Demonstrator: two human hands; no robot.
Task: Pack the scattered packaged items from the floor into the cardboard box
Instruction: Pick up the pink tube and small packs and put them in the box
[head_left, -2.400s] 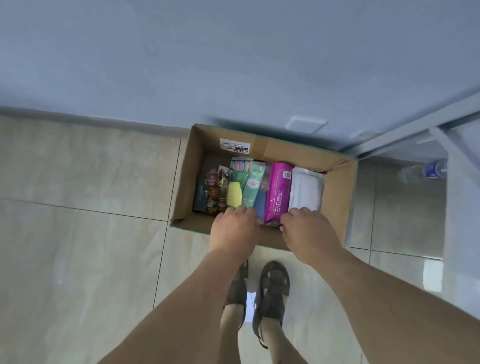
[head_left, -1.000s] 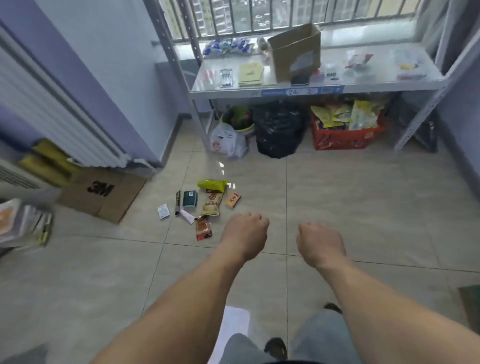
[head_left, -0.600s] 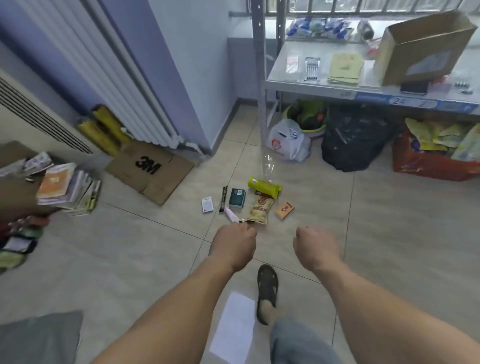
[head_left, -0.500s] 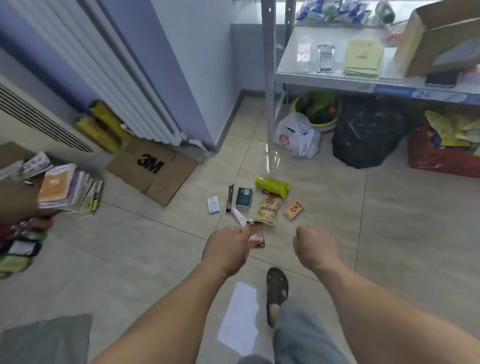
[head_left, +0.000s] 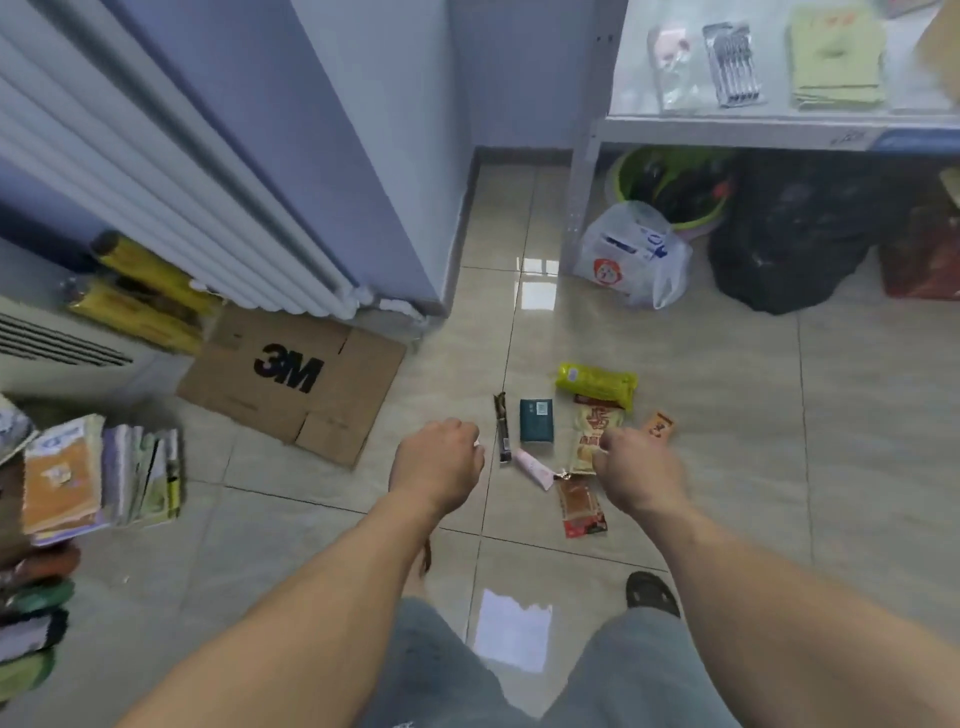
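Note:
Several packaged items lie scattered on the tiled floor: a yellow-green packet (head_left: 596, 383), a dark teal pack (head_left: 536, 420), a thin dark stick pack (head_left: 502, 427), a pink tube (head_left: 534, 468), a tan snack bag (head_left: 591, 434), a small orange packet (head_left: 658, 425) and a red sachet (head_left: 580, 507). My left hand (head_left: 437, 464) hovers just left of them, fingers curled, holding nothing. My right hand (head_left: 639, 470) hovers over the snack bag's right side, fingers curled and empty. The cardboard box being packed is out of view.
A flattened 3M carton (head_left: 291, 382) lies by the radiator (head_left: 156, 171) on the left. Books and packets are stacked at far left (head_left: 98, 480). A metal shelf (head_left: 779, 124) stands at the back, with a white bag (head_left: 631, 254), green basin and black bag (head_left: 789, 244) beneath.
I have turned away from the filled box to the floor items. Both hands have moved forward over the scattered packets, which now appear closer.

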